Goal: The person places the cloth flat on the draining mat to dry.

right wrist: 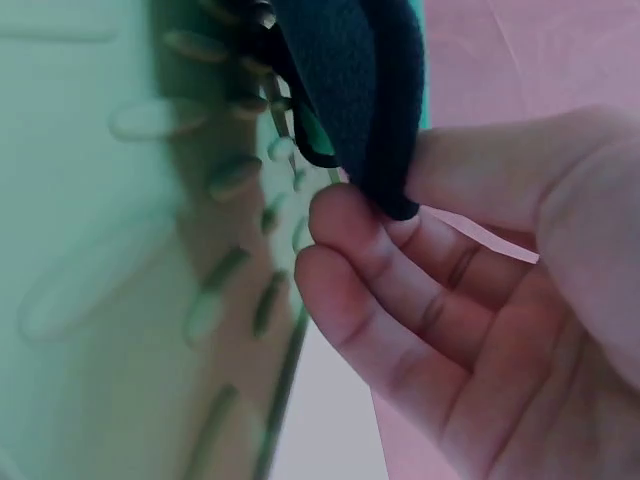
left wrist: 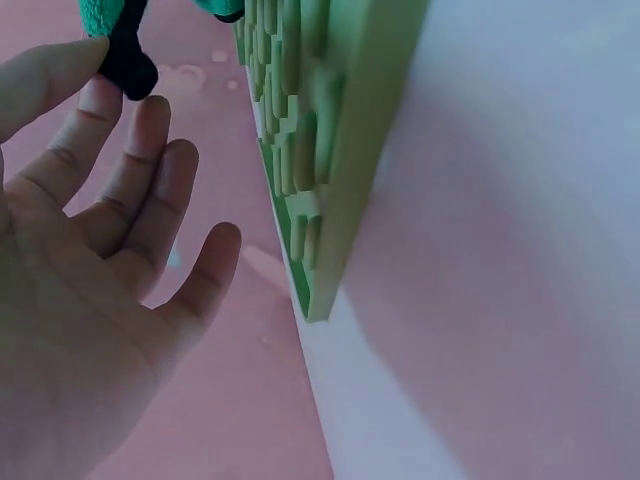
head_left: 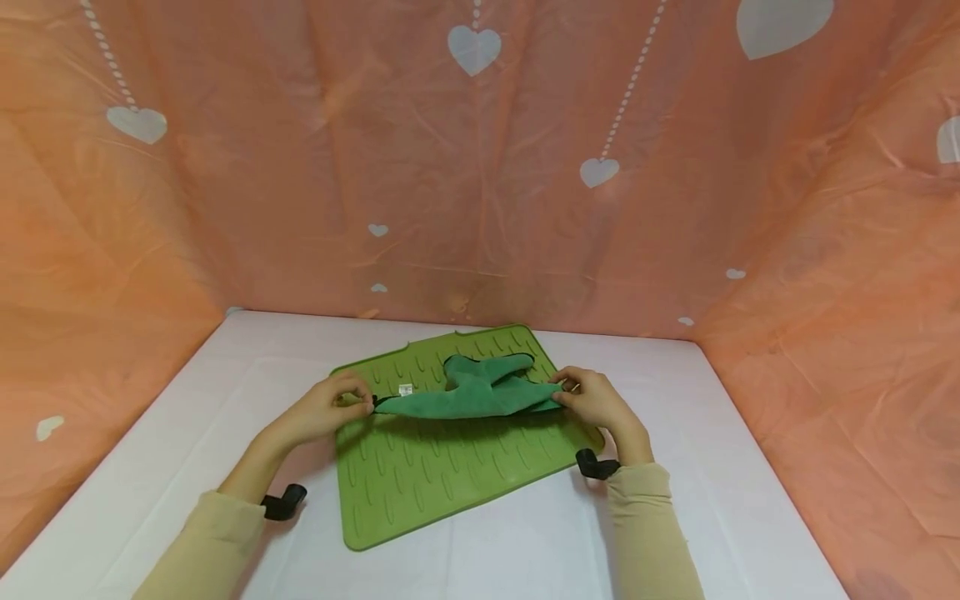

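A green cloth (head_left: 472, 396) with black edging is lifted by its two ends just above a ribbed green mat (head_left: 442, 483). My left hand (head_left: 322, 408) pinches its left end by a small black tab (left wrist: 130, 70) between thumb and forefinger. At the opposite end my right hand (head_left: 597, 404) pinches a dark-edged corner (right wrist: 385, 150) between thumb and fingers. The cloth's middle is bunched and folded, with two flaps pointing away from me. A small white label (head_left: 406, 389) shows near its left part.
The mat lies slightly turned on a white-covered table (head_left: 525, 542). An orange curtain (head_left: 420, 167) with white hearts hangs behind and along both sides. A black wrist mount (head_left: 283, 502) sits on the left wrist, and another black mount (head_left: 596, 464) on the right.
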Demonstrator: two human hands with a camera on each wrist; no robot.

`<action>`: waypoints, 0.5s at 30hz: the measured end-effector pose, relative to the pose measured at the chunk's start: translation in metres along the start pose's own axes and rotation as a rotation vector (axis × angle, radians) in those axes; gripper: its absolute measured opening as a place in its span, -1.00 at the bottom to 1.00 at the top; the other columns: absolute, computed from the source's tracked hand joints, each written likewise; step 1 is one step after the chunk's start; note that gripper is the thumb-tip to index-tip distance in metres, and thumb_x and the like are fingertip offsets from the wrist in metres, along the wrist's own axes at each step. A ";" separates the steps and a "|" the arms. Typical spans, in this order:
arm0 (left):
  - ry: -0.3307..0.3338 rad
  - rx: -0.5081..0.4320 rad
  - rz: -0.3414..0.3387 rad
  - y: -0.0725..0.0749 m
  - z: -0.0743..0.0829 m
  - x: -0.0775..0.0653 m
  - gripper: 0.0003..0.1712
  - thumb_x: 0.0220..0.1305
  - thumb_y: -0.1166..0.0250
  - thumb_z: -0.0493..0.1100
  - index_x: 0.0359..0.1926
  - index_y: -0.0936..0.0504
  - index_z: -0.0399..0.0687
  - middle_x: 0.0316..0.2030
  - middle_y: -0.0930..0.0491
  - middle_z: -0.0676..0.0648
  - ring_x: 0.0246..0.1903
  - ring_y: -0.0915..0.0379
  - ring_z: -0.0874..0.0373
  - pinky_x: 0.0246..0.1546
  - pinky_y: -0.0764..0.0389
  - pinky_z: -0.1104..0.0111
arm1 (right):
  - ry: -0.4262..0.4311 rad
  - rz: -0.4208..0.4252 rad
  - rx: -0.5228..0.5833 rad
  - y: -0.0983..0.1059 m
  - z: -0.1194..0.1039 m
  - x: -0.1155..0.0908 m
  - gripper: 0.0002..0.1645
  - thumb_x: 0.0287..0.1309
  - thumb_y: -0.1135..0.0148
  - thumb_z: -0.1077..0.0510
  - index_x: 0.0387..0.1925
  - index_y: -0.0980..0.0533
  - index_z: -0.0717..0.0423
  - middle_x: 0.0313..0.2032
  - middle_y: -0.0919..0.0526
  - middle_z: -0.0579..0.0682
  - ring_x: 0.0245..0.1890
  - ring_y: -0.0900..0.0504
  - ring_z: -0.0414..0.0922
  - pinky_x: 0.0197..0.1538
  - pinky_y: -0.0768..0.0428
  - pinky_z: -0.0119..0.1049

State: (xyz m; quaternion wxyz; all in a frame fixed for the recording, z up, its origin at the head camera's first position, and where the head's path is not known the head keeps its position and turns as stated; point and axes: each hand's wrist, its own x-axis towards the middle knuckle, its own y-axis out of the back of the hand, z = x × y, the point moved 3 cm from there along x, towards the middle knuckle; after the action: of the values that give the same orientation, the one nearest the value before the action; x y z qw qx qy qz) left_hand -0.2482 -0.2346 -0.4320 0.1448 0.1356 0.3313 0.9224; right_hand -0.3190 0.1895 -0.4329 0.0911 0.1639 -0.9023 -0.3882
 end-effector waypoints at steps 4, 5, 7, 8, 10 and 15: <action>0.020 -0.020 -0.021 -0.005 0.000 -0.008 -0.90 0.42 -0.33 -0.25 -0.28 -0.66 0.03 -0.04 -0.56 -0.09 0.17 -0.43 -0.26 0.07 -0.54 -0.04 | 0.006 -0.002 0.011 0.004 0.005 -0.002 -0.75 0.33 -0.34 0.30 0.02 -0.65 0.21 -0.31 -0.66 0.04 -0.40 -0.63 -0.17 -0.21 -0.61 -0.23; 0.022 -0.036 -0.028 -0.007 0.001 -0.009 -0.91 0.42 -0.32 -0.25 -0.27 -0.65 0.02 -0.03 -0.58 -0.10 0.17 -0.44 -0.26 0.06 -0.56 -0.01 | 0.012 -0.007 0.018 0.005 0.005 -0.003 -0.74 0.32 -0.34 0.30 0.02 -0.65 0.23 -0.31 -0.66 0.05 -0.41 -0.64 -0.16 -0.22 -0.62 -0.22; 0.028 -0.058 -0.030 -0.011 0.004 -0.011 -0.93 0.44 -0.31 -0.24 -0.26 -0.65 -0.01 -0.02 -0.62 -0.10 0.14 -0.49 -0.20 0.04 -0.59 0.07 | 0.016 -0.019 0.033 0.006 0.006 -0.003 -0.73 0.31 -0.35 0.31 0.03 -0.64 0.24 -0.30 -0.66 0.07 -0.41 -0.66 -0.14 -0.23 -0.64 -0.23; 0.034 -0.073 -0.029 -0.013 0.006 -0.012 -0.93 0.45 -0.29 -0.23 -0.25 -0.65 -0.03 -0.04 -0.63 -0.09 0.09 -0.52 -0.14 0.01 -0.60 0.12 | 0.018 -0.025 0.043 0.006 0.006 -0.004 -0.73 0.31 -0.35 0.32 0.03 -0.64 0.25 -0.29 -0.66 0.08 -0.41 -0.67 -0.13 -0.24 -0.64 -0.23; 0.051 -0.111 -0.024 -0.015 0.010 -0.013 -0.93 0.47 -0.27 -0.23 -0.22 -0.66 -0.08 -0.05 -0.65 -0.10 -0.01 -0.54 -0.01 -0.04 -0.62 0.20 | 0.022 -0.035 0.068 0.007 0.007 -0.005 -0.71 0.30 -0.35 0.34 0.04 -0.63 0.27 -0.28 -0.66 0.11 -0.40 -0.70 -0.08 -0.27 -0.67 -0.23; 0.103 -0.241 -0.058 -0.018 0.018 -0.018 -0.89 0.49 -0.25 -0.25 -0.16 -0.63 -0.23 -0.15 -0.64 -0.15 -0.16 -0.57 0.00 -0.18 -0.67 0.24 | 0.013 -0.065 0.097 0.008 0.010 -0.009 -0.67 0.25 -0.37 0.38 0.05 -0.64 0.30 -0.27 -0.65 0.11 -0.38 -0.69 -0.08 -0.28 -0.70 -0.21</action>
State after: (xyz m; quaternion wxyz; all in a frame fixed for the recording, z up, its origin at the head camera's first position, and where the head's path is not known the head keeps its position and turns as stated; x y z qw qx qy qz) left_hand -0.2224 -0.2169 -0.4332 0.1693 0.0601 0.2290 0.9567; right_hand -0.3154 0.2050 -0.4345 0.0760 0.1999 -0.9136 -0.3457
